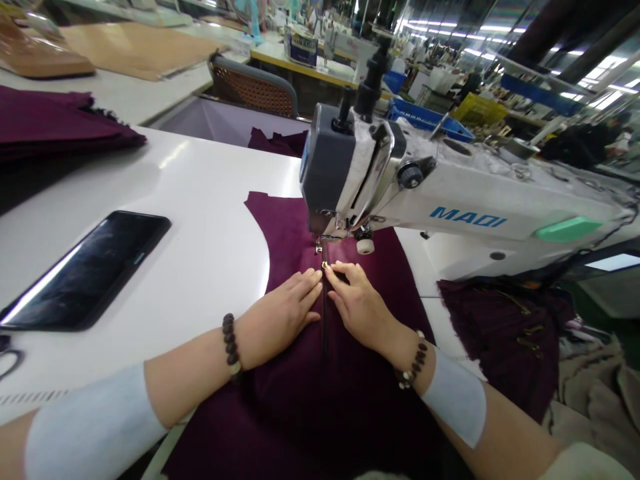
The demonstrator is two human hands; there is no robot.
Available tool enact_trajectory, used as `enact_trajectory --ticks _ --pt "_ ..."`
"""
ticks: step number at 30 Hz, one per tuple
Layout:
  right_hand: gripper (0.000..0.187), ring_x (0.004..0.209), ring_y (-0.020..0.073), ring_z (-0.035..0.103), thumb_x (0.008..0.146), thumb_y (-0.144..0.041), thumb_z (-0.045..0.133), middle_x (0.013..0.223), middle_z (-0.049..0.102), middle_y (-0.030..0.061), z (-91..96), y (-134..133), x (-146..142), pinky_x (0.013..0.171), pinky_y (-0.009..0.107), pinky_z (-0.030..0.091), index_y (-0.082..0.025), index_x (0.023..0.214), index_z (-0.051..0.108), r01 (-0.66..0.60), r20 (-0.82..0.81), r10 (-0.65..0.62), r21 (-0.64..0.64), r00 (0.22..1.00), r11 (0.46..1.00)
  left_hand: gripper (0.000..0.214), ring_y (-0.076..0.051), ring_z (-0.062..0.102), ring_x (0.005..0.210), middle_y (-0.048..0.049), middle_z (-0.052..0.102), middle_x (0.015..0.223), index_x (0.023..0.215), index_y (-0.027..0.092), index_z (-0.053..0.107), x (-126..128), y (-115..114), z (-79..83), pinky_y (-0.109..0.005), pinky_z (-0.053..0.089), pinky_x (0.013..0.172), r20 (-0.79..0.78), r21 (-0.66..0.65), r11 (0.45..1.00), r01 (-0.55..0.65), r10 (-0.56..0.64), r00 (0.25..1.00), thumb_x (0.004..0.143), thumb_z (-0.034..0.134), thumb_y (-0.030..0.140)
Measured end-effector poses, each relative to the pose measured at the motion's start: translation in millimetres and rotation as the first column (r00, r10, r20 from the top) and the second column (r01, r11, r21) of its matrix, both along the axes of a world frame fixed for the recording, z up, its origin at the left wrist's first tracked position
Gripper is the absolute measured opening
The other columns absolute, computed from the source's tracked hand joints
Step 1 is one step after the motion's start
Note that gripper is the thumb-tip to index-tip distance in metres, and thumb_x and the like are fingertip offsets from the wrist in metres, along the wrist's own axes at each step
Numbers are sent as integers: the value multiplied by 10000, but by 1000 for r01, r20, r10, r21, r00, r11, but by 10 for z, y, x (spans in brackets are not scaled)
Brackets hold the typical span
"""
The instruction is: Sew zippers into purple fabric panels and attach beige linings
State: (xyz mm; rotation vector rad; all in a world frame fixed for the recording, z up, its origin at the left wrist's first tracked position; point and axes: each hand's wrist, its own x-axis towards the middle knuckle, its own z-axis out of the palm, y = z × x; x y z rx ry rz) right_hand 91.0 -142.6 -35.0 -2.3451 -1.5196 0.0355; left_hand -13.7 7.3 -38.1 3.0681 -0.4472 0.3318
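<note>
A dark maroon fabric piece (295, 227) lies under the sewing machine's presser foot (319, 248). Down its middle runs a zipper (325, 327) with a small gold-coloured zipper pull (325, 265). My left hand (283, 313) lies flat on the cloth just left of the zipper, fingers stretched out together. On the other side, my right hand (363, 307) has bent fingers, their tips closed at the zipper pull just in front of the foot. The needle area is partly hidden by the machine head (345, 173).
A black phone (90, 267) lies on the white table (215, 180) at left, near partly visible scissors (10, 360). Stacked maroon cloth (60, 127) sits behind it. More maroon pieces with zippers (505, 340) lie right, beside beige cloth (595, 400). The machine arm (480, 200) extends rightward.
</note>
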Motion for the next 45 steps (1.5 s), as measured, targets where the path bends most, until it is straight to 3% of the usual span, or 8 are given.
enact_trajectory --ticks 12,20,22,27,30,34,39,45 --pt "406 1162 242 395 896 -184 365 1209 454 160 -9 182 179 1052 439 329 -69 1271 472 20 5 -20 13 1000 1000 416 -279 451 1197 -198 511 1250 1215 -5 482 189 127 9 -391 344 1048 -9 -1 1000 -4 4 1000 902 482 269" --pt "431 1201 229 377 885 -215 437 1258 453 155 21 196 320 1057 390 328 -59 1287 446 -55 -6 56 51 998 997 399 -258 449 1198 -166 535 1218 1211 15 485 266 179 39 -353 370 1038 -45 -36 999 -19 17 999 895 501 258" --pt "488 1237 221 358 881 -255 469 1313 425 152 42 155 286 1062 392 325 -64 1324 393 -71 -25 72 39 997 997 372 -238 431 1224 -159 516 1259 1222 35 480 229 200 30 -344 369 1043 -43 -57 998 -20 18 999 925 436 255" --pt "475 1321 298 245 896 -248 435 1425 306 129 80 -42 -78 1022 651 194 -135 1352 361 84 80 -72 -160 994 984 426 -252 431 1230 -191 480 1298 1243 27 464 -15 169 16 -375 381 1038 -6 -83 996 -24 23 1000 945 373 317" --pt "479 1339 268 221 900 -240 412 1444 278 99 78 -158 -227 1031 632 204 -156 1366 338 50 53 -40 -192 998 980 456 -273 426 1232 -208 466 1307 1242 16 468 -191 90 2 -407 385 1035 13 -106 994 10 -9 1000 936 384 343" --pt "474 1348 231 212 905 -248 402 1440 287 94 74 -222 -179 1055 602 185 -171 1368 336 -19 25 24 -176 999 984 452 -283 419 1238 -198 466 1312 1244 50 480 -332 -21 -27 -439 379 1038 26 -158 987 22 -18 1000 920 421 359" --pt "483 1358 221 182 908 -254 387 1460 240 57 76 -222 -122 1059 606 168 -168 1377 315 -30 40 39 -202 998 979 458 -299 439 1221 -197 478 1301 1241 53 487 -381 -118 -26 -433 395 1023 27 -122 991 50 -48 999 885 502 340" --pt "496 1358 229 179 907 -272 398 1465 224 60 90 -222 -138 1057 605 177 -162 1382 308 -45 43 55 -210 998 977 441 -298 377 1271 -151 435 1357 1285 146 469 -407 -136 -41 -476 350 1042 -41 -155 986 66 -73 996 885 515 325"
